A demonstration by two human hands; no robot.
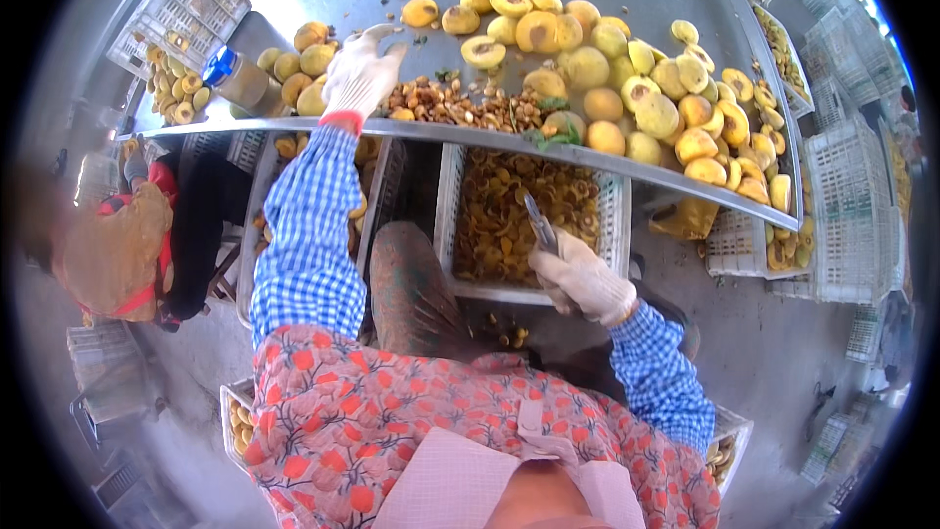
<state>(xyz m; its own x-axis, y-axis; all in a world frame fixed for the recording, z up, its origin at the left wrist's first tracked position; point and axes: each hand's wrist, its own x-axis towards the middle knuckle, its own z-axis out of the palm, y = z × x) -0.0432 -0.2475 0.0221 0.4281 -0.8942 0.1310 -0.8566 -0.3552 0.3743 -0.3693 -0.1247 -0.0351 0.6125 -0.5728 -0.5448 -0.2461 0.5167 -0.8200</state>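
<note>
While the left hand point(360, 71), in a white glove, stretches up over the edge of the metal counter point(294, 10), its fingers lie spread and loose over a small cluster of whole yellow fruit point(302, 67) near the counter's left end, touching or just above the nearest one; the grip is open and holds nothing. Just right of that hand a heap of brown fruit stones point(460, 106) sits along the counter's front edge. The right hand point(585, 279), also gloved in white, is lower, below the counter's edge, with its grip closed around the handle of a small knife point(540, 225) whose dark blade points up and away from the person. That knife hangs over the near rim of a white plastic crate point(617, 225) standing under the counter and filled with halved, pitted fruit. Further out, a large pile of whole and halved yellow fruit point(636, 88) covers the right half of the counter. A bottle with a blue cap point(235, 78) lies on the counter's left end beside the small cluster. More white crates point(842, 225) stand stacked on the floor to the right. At the left edge another person in dark and red clothing point(147, 235) sits blurred.
</note>
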